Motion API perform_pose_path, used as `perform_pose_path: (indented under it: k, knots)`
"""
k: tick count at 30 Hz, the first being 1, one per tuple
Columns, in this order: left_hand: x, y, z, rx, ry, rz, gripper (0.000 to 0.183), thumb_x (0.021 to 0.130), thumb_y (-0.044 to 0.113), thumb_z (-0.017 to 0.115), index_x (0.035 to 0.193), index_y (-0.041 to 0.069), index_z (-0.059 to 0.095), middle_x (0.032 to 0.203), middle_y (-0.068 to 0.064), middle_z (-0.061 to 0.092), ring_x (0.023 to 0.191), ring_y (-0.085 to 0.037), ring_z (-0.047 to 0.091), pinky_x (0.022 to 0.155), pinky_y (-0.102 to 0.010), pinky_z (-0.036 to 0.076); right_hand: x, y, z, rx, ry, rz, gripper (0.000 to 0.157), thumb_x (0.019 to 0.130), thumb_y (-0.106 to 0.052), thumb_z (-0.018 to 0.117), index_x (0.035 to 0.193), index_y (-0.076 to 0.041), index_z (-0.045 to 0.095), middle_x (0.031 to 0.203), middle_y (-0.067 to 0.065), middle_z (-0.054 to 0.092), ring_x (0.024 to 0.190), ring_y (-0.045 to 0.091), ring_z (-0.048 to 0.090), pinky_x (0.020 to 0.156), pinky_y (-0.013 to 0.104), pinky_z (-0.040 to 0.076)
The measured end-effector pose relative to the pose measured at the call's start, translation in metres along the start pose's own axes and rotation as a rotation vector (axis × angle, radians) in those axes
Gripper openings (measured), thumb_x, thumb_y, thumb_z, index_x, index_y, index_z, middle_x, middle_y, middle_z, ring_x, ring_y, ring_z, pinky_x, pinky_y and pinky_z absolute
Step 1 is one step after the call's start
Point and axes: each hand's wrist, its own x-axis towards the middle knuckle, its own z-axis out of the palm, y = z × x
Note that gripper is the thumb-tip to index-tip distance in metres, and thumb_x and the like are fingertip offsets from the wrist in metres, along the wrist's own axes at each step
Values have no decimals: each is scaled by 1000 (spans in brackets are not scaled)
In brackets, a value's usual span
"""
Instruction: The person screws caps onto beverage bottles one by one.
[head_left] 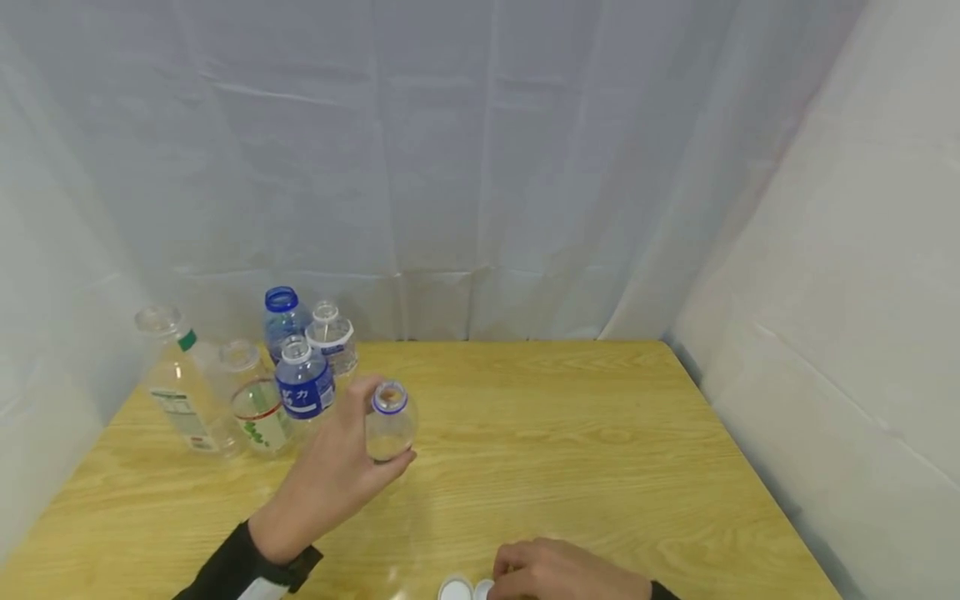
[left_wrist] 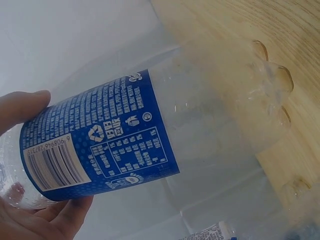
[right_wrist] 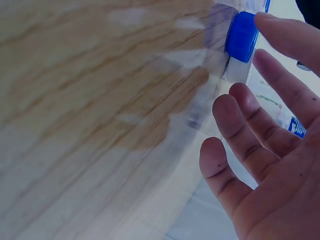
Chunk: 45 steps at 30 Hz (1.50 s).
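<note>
My left hand (head_left: pixel 330 467) grips a clear plastic bottle (head_left: pixel 390 429) around its upper part, thumb on one side and fingers on the other. The bottle has no cap, and a blue ring circles its neck. Its blue printed label (left_wrist: pixel 100 135) shows in the left wrist view, with the lobed base close over the table. Low in the head view, my right hand (head_left: pixel 551 571) is down at the tabletop beside white caps (head_left: pixel 456 590). In the right wrist view its thumb and index fingertip pinch a blue bottle cap (right_wrist: pixel 242 37), while the other fingers stay loosely bent.
Several uncapped bottles stand at the back left: a tall clear one (head_left: pixel 180 392), one with a green-and-white label (head_left: pixel 258 412), a blue one (head_left: pixel 283 321) and smaller labelled ones (head_left: pixel 303 387). Pale curtains (head_left: pixel 480 167) enclose the wooden table (head_left: pixel 600 433) behind and at the sides.
</note>
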Motion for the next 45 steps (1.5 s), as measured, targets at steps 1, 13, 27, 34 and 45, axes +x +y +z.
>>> perform_pose_path:
  k: [1,13,27,34,45]
  knots:
    - [0,0,0,1,1,1,95,68,10,97,141,3,37,128,-15,56,106,-28,67,81,-43,62,0,0,0,2,-2,5,27,109,-39,54,121,-26,74,112,-10,70,98,-12,58,86,0,43]
    - [2,-1,1,-45,-39,-47,93,70,11,96,141,6,36,124,-15,60,106,-29,69,82,-44,63,3,-2,-2,-97,9,-3,29,109,-40,54,122,-23,74,108,-13,72,98,-13,59,87,-1,42]
    - [-3,-2,2,-57,-58,-64,94,71,13,96,142,7,35,122,-15,63,103,-28,70,79,-42,64,-2,-4,-2,-175,78,-39,28,108,-41,54,128,-30,70,99,-16,71,90,-14,58,83,-1,40]
    - [-6,0,2,-73,-91,-90,89,73,12,94,141,8,36,119,-13,67,104,-28,72,81,-43,63,-4,-8,-10,-129,91,-48,27,107,-43,56,122,-28,75,98,-14,70,88,-13,55,83,-2,39]
    - [-6,4,5,-87,-106,-43,92,70,11,97,141,9,38,125,-11,64,112,-28,70,90,-45,63,-4,-13,-37,7,97,113,18,99,-22,70,116,-22,73,99,-15,65,83,-8,55,77,1,43]
